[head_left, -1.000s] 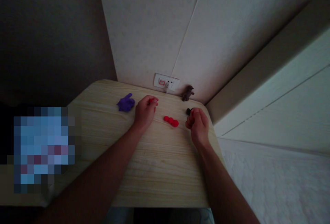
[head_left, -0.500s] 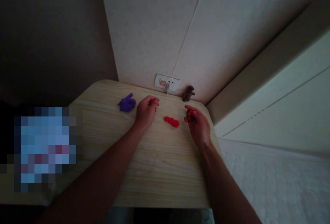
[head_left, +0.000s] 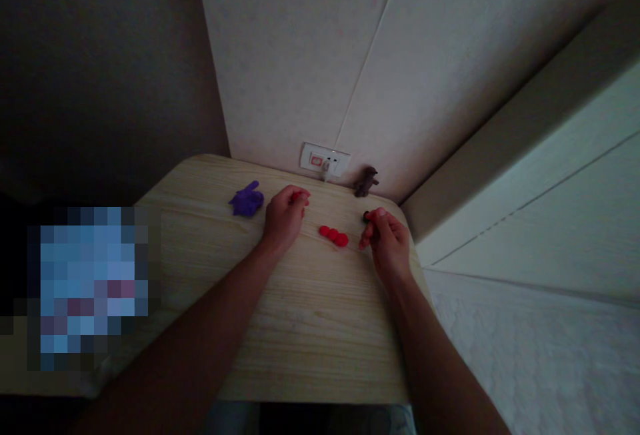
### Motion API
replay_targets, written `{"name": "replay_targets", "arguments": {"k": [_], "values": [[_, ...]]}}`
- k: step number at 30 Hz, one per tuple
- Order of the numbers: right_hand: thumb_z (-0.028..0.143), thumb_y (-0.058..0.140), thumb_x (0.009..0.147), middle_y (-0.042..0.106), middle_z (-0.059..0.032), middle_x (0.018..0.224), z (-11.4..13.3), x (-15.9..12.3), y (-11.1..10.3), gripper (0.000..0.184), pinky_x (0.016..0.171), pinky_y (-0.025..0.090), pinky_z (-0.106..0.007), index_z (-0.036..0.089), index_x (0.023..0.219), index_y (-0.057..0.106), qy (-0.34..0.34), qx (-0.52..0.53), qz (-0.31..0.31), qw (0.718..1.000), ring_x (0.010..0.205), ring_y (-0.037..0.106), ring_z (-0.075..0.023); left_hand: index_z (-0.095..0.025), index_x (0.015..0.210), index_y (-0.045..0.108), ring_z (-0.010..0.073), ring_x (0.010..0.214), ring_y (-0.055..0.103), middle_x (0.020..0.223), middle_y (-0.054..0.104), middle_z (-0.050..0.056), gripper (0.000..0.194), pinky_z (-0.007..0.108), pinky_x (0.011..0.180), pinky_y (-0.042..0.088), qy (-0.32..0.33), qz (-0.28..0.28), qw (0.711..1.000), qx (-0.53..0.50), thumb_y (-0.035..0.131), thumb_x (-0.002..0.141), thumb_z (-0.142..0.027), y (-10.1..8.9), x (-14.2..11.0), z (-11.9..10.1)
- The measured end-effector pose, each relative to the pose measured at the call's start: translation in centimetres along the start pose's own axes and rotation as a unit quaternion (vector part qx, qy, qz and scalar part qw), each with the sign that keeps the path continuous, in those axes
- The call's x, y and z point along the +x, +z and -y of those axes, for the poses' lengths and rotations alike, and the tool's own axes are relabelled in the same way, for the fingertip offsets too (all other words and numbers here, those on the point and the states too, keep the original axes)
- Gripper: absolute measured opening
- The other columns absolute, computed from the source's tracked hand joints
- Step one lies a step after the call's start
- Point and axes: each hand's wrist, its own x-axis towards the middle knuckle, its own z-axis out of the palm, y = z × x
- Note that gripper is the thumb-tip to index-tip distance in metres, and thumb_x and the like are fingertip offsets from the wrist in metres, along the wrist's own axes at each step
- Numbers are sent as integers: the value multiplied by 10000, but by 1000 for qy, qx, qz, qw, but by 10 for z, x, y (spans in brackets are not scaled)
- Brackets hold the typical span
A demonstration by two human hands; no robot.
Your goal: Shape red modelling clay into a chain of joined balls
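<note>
My left hand [head_left: 281, 223] is closed around a small red lump [head_left: 298, 195] that looks like modelling clay, mostly covered by the fingers. In my right hand [head_left: 393, 248], thumb and fingers pinch another small red clay piece [head_left: 373, 217] with a dark bit [head_left: 366, 215] at its far end. Between the hands, a short row of red clay balls [head_left: 333, 235] lies touching on the wooden table [head_left: 300, 328]. A purple clay lump [head_left: 247, 200] with one raised arm-like part rests left of my left hand. Beyond my right hand stands a dark brown clay figure [head_left: 366, 183].
Behind the table is a wall [head_left: 280, 55] with a socket plate [head_left: 325, 160] and a plug in it. A pale cabinet [head_left: 540, 181] borders the right, above a white quilted surface [head_left: 540, 348]. A blurred-out blue patch [head_left: 87, 275] covers the left.
My right hand has turned and its fingers have shifted around the red piece, so the dark bit now sticks out at the top. My left hand has barely moved.
</note>
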Motion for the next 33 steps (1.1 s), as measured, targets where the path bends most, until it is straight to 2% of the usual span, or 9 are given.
{"name": "replay_targets", "arguments": {"k": [3,6,11,14,17,19,25,30,33], "values": [[613,818,797,312,108,528,2,0,2,437,403,284,-200,211,768,647,13,45,-18,999,443,289,-62,-178,868,665,96,557,502,728,615,-10,205,234,497,357,1,3,1000,-5,608,821,-368,0,-1,0],[526,849,772,282,97,576,3,1,2,381,448,270,-192,210,756,637,20,72,-23,997,503,267,-66,-180,878,669,100,561,510,736,617,-10,202,237,499,361,-1,4,1000,-2,602,827,-364,-1,-1,-1],[413,851,767,367,69,613,1,3,1,271,515,367,-215,215,789,669,15,100,-2,995,569,352,-88,-184,877,671,113,581,522,739,627,-7,210,249,523,371,10,-1,1000,19,585,859,-375,-1,-1,1],[418,859,768,512,39,679,-2,4,0,265,597,463,-245,217,887,734,1,88,5,996,641,470,-102,-191,886,681,139,646,564,759,648,3,228,264,582,404,25,-7,997,68,567,895,-388,-2,-2,0],[431,884,751,698,-11,879,-5,5,-1,365,741,538,-289,234,1042,786,-2,53,8,999,768,593,-122,-189,918,701,182,822,637,867,710,40,212,302,767,484,67,-13,987,145,535,921,-321,-3,-5,-5],[443,901,736,750,-35,978,-6,5,-1,398,794,550,-308,237,1060,797,-4,29,6,1000,815,638,-133,-181,934,715,209,939,660,967,741,73,213,340,898,496,97,-20,976,192,516,926,-255,-4,-7,-8],[501,894,744,755,-33,816,-7,5,-3,371,641,488,-287,195,918,779,-21,-31,1,999,643,591,-118,-168,988,762,235,1050,685,1073,754,109,235,376,1012,516,129,-23,960,248,535,927,-184,-5,-6,-9],[554,870,769,658,16,649,-4,4,-3,399,505,371,-243,185,811,727,-9,-37,4,999,521,509,-83,-134,1038,796,236,1091,708,1137,774,125,304,381,1039,538,101,-19,966,237,536,887,-86,-6,-4,-7],[597,864,757,601,41,599,-3,5,-1,440,470,353,-235,190,806,704,7,-11,16,1000,479,475,-78,-134,1061,805,233,1095,720,1155,782,125,327,377,1032,556,88,-14,971,220,542,878,-66,-7,-4,-8]]}}
